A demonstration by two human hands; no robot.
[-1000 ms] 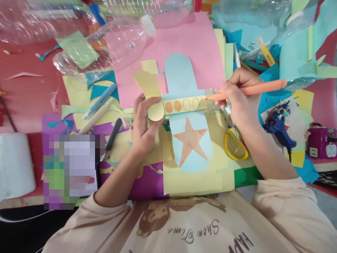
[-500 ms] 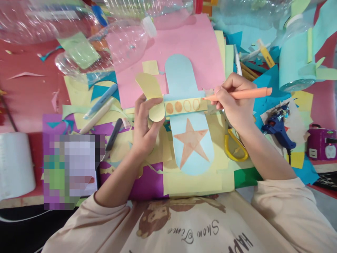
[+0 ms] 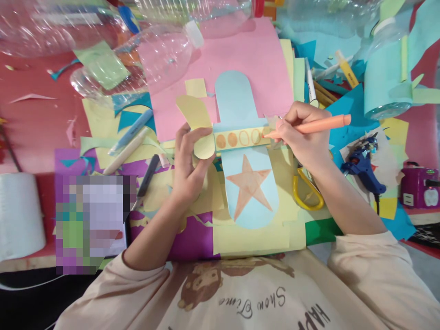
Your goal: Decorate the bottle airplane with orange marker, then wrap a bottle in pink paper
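A light blue paper shape [image 3: 240,98] with an orange star [image 3: 249,182] lies in the middle, crossed by a yellow strip [image 3: 240,137] with several orange ovals. My left hand [image 3: 189,160] pinches the strip's rounded yellow end and holds it down. My right hand [image 3: 302,137] is closed on an orange marker [image 3: 316,124], whose tip touches the strip's right end beside the last oval.
Pink sheet [image 3: 223,55] under the craft, yellow and purple sheets below. Clear plastic bottles [image 3: 144,59] at the back left. Yellow scissors [image 3: 307,190] and a blue glue gun [image 3: 362,167] lie to the right. Markers [image 3: 132,133] rest on the left. A white roll [image 3: 19,215] sits far left.
My right hand has moved the marker leftward, bringing its tip from off the strip's right end onto the strip by the last oval. The left hand has stayed put.
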